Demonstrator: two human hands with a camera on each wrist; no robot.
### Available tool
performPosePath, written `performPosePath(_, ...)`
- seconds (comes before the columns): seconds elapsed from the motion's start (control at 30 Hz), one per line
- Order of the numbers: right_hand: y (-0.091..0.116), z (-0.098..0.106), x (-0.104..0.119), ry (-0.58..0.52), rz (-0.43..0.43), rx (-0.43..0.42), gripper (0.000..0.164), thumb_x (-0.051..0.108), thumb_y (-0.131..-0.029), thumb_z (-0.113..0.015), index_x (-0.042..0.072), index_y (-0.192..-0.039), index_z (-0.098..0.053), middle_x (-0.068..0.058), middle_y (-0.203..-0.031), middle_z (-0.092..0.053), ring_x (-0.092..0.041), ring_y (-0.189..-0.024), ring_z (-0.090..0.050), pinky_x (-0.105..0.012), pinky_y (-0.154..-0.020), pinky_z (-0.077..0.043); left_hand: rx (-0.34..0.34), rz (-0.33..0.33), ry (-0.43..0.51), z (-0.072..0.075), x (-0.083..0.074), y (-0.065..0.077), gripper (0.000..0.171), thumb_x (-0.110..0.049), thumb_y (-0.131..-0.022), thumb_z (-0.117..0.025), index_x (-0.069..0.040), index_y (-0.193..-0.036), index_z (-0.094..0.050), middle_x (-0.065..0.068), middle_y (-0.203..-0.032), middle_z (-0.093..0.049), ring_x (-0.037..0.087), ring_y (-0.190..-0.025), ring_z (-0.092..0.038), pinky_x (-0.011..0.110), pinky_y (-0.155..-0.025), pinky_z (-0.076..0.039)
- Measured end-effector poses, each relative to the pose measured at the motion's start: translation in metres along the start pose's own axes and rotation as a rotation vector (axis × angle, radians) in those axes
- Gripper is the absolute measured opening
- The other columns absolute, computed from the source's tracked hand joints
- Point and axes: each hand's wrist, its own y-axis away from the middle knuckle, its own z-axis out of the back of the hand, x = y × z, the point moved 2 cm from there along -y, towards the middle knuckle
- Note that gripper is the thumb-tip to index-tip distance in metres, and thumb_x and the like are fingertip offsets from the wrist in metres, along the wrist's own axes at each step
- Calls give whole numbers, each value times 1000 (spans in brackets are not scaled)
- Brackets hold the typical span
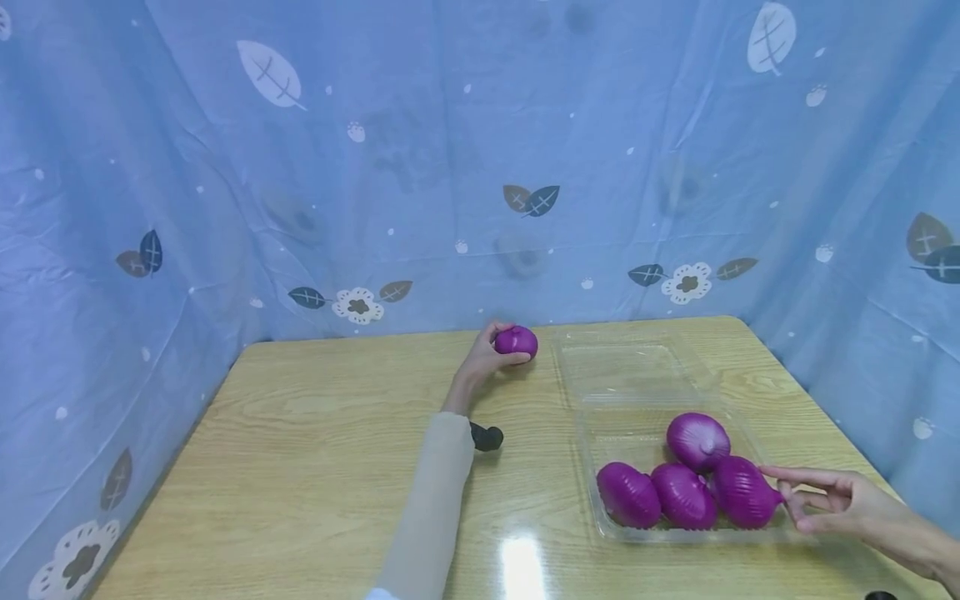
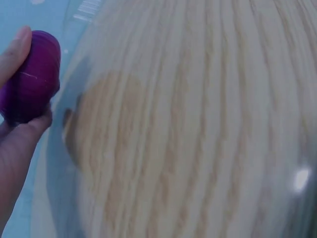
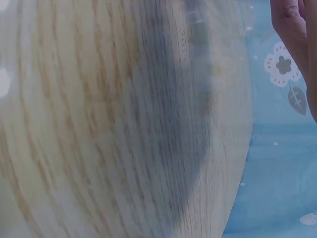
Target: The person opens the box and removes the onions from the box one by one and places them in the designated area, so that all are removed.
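Note:
Out at the back of the table, my left hand (image 1: 487, 354) holds a purple onion (image 1: 517, 342) between thumb and fingers. The left wrist view shows that onion (image 2: 37, 79) at its left edge. On the right, a clear hinged plastic box (image 1: 600, 529) lies with its lid (image 1: 622, 367) folded back. Several purple onions (image 1: 684, 497) sit in its front half. My right hand (image 1: 843, 504) is at the box's right side, its fingers around the pointed stem end of the rightmost onion (image 1: 746, 493). Only a bit of this hand shows in the right wrist view.
The wooden table (image 1: 300, 467) ends at a blue leaf-patterned curtain (image 1: 450, 167) behind and at both sides. A small black object (image 1: 487, 437) shows beside my left sleeve (image 1: 431, 500). Light glares off the table's front.

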Motion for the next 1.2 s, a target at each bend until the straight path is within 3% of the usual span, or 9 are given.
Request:
performPosePath(0.13, -1, 0, 0, -16, 5, 12, 60, -18, -93, -40, 19, -139, -52, 11, -137, -54, -2, -113, -56, -28, -87, -54, 52, 15, -24, 2, 6, -1, 61, -2, -80, -76, -8, -131, -44, 17, -144, -38, 36, -130, -42, 44, -104, -41)
performPosePath(0.27, -1, 0, 0, -18, -1, 9, 60, -18, -93, -40, 19, -139, -52, 10, -137, -54, -1, -113, -56, -28, -88, -53, 63, 13, -50, 4, 8, -2, 65, -4, -82, -74, -10, -136, -40, 18, -145, -36, 37, -131, -40, 45, -107, -39)
performPosePath(0.5, -1, 1, 0, -13, -17, -5, 60, -17, -93, -41, 20, -138, -54, 10, -135, -56, -1, -113, -56, -27, -88, -53, 104, -20, -291, 7, 2, -1, 76, -11, -85, -73, -18, -148, -32, 17, -147, -28, 40, -129, -40, 50, -106, -38)
performPosePath(0.7, -1, 1, 0, -28, -23, 10, 60, -17, -93, -40, 21, -138, -54, 10, -134, -57, -1, -111, -56, -29, -87, -54, 163, 10, -298, 12, 1, 0, 72, -9, -86, -69, -12, -148, -32, 18, -148, -28, 39, -130, -39, 47, -106, -39)
performPosePath(0.8, -1, 1, 0, -22, -28, 6, 60, -17, -93, -40, 21, -138, -54, 10, -133, -58, 0, -110, -56, -29, -86, -54, 201, -6, -333, 16, -3, 2, 68, -6, -89, -66, -12, -148, -33, 17, -148, -31, 37, -131, -40, 46, -107, -38)
performPosePath(1.0, 0, 0, 0, -14, -25, -3, 60, -17, -93, -40, 21, -138, -54, 10, -133, -57, -1, -111, -57, -28, -87, -54, 218, -26, -458, 23, -13, 6, 80, -7, -82, -75, -18, -150, -34, 16, -149, -36, 35, -132, -40, 46, -109, -35)
performPosePath(1.2, 0, 0, 0, -13, -9, 3, 59, -18, -93, -39, 18, -139, -53, 10, -135, -55, -1, -113, -55, -27, -88, -53, 211, -19, -483, 25, -12, 8, 85, -9, -78, -79, -21, -149, -35, 13, -150, -37, 33, -133, -39, 45, -110, -34)
